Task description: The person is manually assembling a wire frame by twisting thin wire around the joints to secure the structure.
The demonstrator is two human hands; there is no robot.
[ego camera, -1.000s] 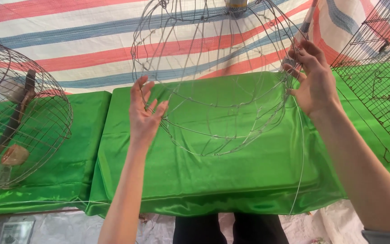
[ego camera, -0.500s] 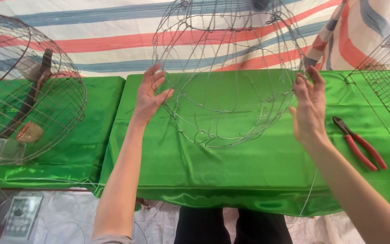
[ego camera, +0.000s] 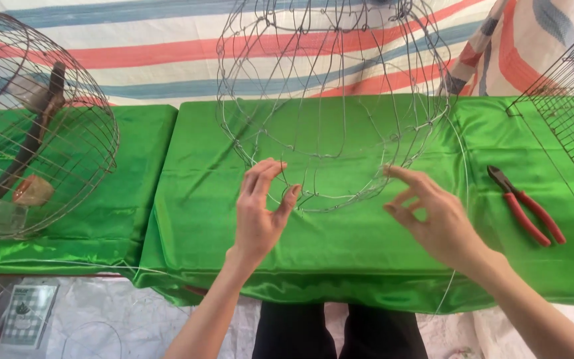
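A rounded, open frame of thin bent wire [ego camera: 333,100] stands over the middle of the green cloth-covered table [ego camera: 194,233]. My left hand [ego camera: 260,213] is just under the frame's lower left edge, fingers spread and curled, thumb close to the bottom wire ring. My right hand [ego camera: 433,219] hovers at the lower right edge with its fingers apart, fingertips next to the wires. Neither hand clearly grips a wire. A loose thin wire [ego camera: 465,193] trails from the frame's right side down past my right wrist.
Red-handled pliers [ego camera: 526,206] lie on the cloth right of my right hand. A round wire cage [ego camera: 41,133] with a wooden perch and a clear cup sits at the left. A rectangular mesh cage [ego camera: 573,126] stands at the right. A striped tarp hangs behind.
Both hands have dropped from the frame's upper sides to its bottom edge and come closer together. The view has shifted, so the pliers now show at the right.
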